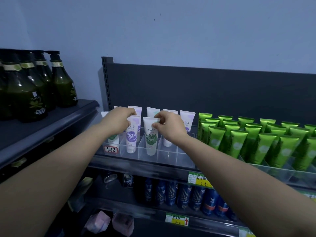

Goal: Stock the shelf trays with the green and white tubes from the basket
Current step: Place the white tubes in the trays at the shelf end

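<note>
A clear divided shelf tray (pixel 168 155) holds upright white tubes. My right hand (pixel 168 126) pinches the top edge of a green and white tube (pixel 150 136) standing in a front compartment. My left hand (pixel 118 119) curls over the top of another green and white tube (pixel 113 139) in the left front compartment, next to a purple and white tube (pixel 132 134). More white tubes (pixel 187 120) stand in the back row. The basket is out of view.
Rows of shiny green tubes (pixel 253 137) fill the tray to the right. Dark green pump bottles (pixel 34 86) stand on the left shelf. Blue bottles (pixel 184 194) line the shelf below, behind price tags (pixel 199 180). A dark back panel (pixel 205 89) rises behind.
</note>
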Available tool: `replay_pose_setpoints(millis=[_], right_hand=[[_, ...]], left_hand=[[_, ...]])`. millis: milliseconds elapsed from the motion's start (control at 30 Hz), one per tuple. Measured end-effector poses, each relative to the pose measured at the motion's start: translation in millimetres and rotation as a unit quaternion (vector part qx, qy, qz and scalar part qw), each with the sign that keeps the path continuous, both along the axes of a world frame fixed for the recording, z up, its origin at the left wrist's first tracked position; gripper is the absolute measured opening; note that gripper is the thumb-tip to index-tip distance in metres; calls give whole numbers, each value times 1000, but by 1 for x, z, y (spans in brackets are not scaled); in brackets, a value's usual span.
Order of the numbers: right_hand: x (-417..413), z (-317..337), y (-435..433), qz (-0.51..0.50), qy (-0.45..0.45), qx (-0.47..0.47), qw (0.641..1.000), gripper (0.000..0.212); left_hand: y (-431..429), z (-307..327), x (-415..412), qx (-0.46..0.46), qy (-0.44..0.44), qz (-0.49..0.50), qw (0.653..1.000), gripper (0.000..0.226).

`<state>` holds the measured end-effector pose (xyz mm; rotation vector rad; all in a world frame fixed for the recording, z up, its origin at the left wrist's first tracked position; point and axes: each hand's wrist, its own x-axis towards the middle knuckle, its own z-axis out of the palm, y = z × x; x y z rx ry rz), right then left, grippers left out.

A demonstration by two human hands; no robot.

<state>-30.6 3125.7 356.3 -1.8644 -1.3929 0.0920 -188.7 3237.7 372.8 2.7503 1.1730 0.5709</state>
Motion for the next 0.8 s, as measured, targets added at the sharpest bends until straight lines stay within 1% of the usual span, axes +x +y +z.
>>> replay_pose_setpoints(millis=[100, 267, 333, 600, 800], right_hand=[[-1, 0, 1, -12, -15, -11, 1000, 23], [-1, -2, 3, -28, -24, -22, 999, 16], [-1, -3, 4, -24, -20, -31, 999, 18], [-3, -1, 4, -28, 11, -48, 998, 20], [-7, -1, 6, -40, 18, -50, 998, 19]], left_hand=[[3, -4, 1, 39, 25, 9, 999, 36], [7, -10, -1, 77, 47, 20, 996, 40], [6, -10, -1, 97, 59, 17, 993, 43], [1, -13, -2, 108, 61, 19, 992, 49], [0, -13, -5, 109, 55, 14, 992, 52]])
